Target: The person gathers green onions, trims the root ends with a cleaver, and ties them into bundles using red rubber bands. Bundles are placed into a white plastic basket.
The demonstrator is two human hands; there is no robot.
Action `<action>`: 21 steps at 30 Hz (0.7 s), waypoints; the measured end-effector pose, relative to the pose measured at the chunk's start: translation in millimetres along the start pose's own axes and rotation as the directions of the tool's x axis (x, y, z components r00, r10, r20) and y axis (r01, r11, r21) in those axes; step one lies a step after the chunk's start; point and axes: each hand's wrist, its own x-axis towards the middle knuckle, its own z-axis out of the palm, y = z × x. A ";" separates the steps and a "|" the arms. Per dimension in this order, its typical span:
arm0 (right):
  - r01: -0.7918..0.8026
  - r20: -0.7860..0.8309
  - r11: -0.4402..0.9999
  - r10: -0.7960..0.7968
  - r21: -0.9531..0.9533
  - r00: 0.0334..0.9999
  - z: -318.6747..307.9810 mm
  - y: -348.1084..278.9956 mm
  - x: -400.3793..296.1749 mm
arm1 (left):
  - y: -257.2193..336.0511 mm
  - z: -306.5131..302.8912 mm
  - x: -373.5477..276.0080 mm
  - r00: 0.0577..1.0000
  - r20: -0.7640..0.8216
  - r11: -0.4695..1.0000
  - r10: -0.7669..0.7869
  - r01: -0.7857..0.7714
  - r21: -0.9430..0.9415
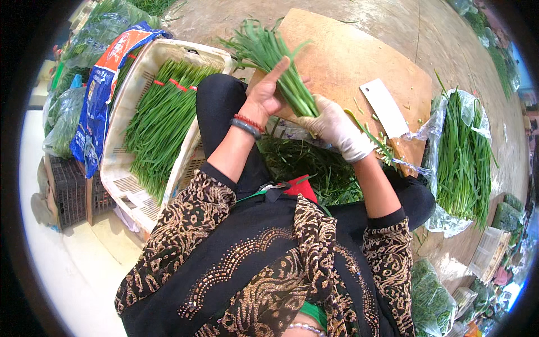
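A bunch of green garlic chives [269,54] slants over the near left part of a wooden cutting board [337,46]. Around its middle, my bare left hand [269,86] supports the stalks, thumb raised along them. My right hand [334,122], in a white glove, grips the lower stalk end. On the board's right side lies a cleaver [384,107], its wooden handle [407,153] towards me. Short cut stalk ends [383,145] are scattered beside the blade.
At left stands a white plastic crate [109,168] with bundled chives [166,113] under red bands. Loose chives [461,160] lie on a plastic bag at right. Trimmed leaves [311,168] lie between my legs. A blue and orange sack [97,101] drapes over the crate's far side.
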 end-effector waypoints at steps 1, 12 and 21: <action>0.085 -0.077 0.958 -0.110 -0.274 0.991 7.6 -1.4 -3.3 | 4.8 -4.5 5.7 0.996 -0.056 0.994 -0.071 0.066 -0.087; -0.051 -0.205 0.844 0.188 0.534 0.961 -42.8 40.1 -31.8 | 11.7 -10.3 3.6 0.981 -0.094 0.985 0.169 -0.173 -0.031; 0.175 -0.345 0.942 -0.272 -0.287 0.898 3.2 -28.5 -30.1 | -7.5 -13.5 33.5 0.941 -0.268 0.976 0.207 -0.218 -0.014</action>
